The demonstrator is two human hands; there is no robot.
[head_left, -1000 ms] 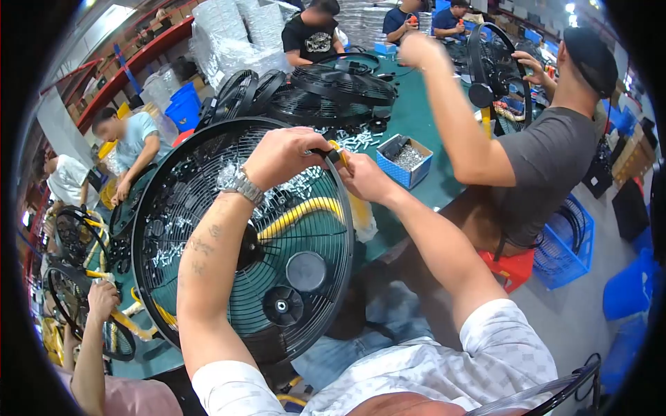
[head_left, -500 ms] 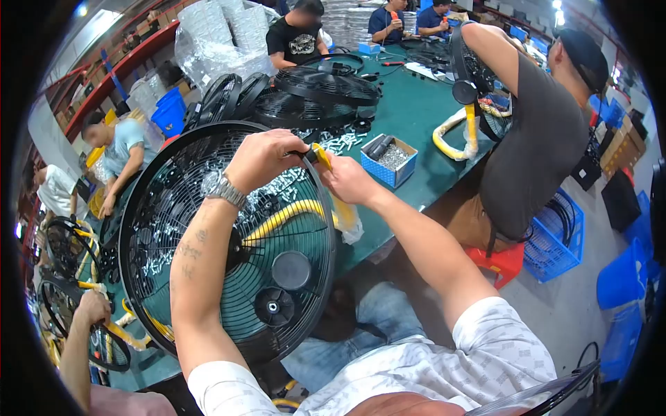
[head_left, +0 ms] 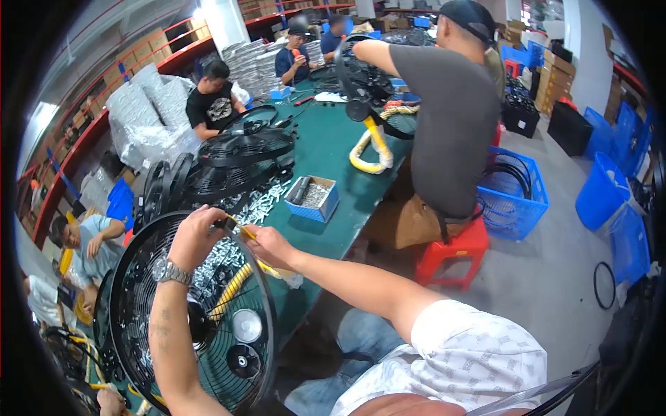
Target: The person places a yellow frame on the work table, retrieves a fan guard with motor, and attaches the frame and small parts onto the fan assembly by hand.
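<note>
A round black fan (head_left: 270, 326) with a wire grille stands tilted in front of me at the table edge. My left hand (head_left: 196, 239), with a metal watch at the wrist, is closed at the top of its rim around a dark knob-like part. My right hand (head_left: 272, 247) pinches the yellow end of a tube beside that part. Behind the grille runs a yellow tube (head_left: 230, 292), partly wrapped in clear plastic. A round silvery disc (head_left: 247, 325) and a black round knob (head_left: 243, 361) show low on the fan.
Loose screws (head_left: 267, 201) lie on the green table (head_left: 312, 135), near a blue box (head_left: 312, 200) of small hardware. Black fan parts (head_left: 239, 149) are stacked beyond. To my right a co-worker (head_left: 454, 118) sits on a red stool (head_left: 458, 249) beside a blue crate (head_left: 517, 194).
My view has swung to the right and up, so the fan and both hands appear lower and further left. Both hands stay at the rim with the yellow tube end.
</note>
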